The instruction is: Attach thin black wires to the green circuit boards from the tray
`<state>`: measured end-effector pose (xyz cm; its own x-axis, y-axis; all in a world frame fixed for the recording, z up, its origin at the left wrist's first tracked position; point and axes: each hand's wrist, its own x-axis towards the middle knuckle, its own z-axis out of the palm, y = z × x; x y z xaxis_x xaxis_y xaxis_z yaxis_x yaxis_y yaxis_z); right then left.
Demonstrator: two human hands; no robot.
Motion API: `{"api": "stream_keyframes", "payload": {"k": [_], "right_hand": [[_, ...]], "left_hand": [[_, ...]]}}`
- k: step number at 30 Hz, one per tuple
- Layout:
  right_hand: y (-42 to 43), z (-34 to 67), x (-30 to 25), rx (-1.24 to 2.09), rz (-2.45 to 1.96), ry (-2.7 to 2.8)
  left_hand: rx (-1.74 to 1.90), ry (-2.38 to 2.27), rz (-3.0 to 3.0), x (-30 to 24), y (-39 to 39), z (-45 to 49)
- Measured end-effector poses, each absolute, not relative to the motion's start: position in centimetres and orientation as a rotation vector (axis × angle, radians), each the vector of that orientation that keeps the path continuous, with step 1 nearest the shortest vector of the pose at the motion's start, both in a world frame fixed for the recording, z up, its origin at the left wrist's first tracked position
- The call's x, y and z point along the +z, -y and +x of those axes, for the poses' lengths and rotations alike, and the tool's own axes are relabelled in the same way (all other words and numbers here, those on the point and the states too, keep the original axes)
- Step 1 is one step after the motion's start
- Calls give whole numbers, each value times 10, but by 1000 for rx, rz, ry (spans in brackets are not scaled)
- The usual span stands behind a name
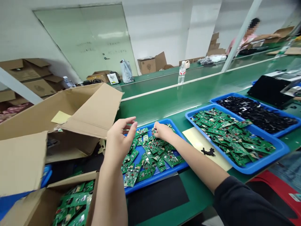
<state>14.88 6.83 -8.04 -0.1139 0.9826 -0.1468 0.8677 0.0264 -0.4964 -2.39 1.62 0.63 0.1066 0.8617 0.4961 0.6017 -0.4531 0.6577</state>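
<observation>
Two hands: left hand (119, 141) raised, right hand (162, 131) on green circuit boards (150, 157) in blue tray (164, 174), grips unclear; green conveyor (162, 108) beyond.

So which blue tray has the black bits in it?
The far blue tray, heaped with small black parts. The nearest blue tray and the middle blue tray hold green circuit boards instead.

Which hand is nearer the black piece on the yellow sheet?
Right. The right hand sits over the circuit boards in the blue tray, left of the piece; the left hand is farther left, at the tray's edge.
</observation>
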Motion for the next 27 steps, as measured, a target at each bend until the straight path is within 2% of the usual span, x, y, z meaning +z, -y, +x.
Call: {"api": "stream_keyframes", "payload": {"k": [5,15,19,27], "right_hand": [[-69,164,-76,778,-1771,1923],[-36,183,-29,1024,-1050,1684],[-20,179,-19,1082,-823,1573],[-19,175,-16,1022,-821,1301]], "left_hand": [[1245,-1425,2121,7,-15,-24],[1081,-1432,2040,0,-16,-19],[1190,-1342,1923,2,-13,-15],[1550,-891,1961,8,-4,-18]]}}
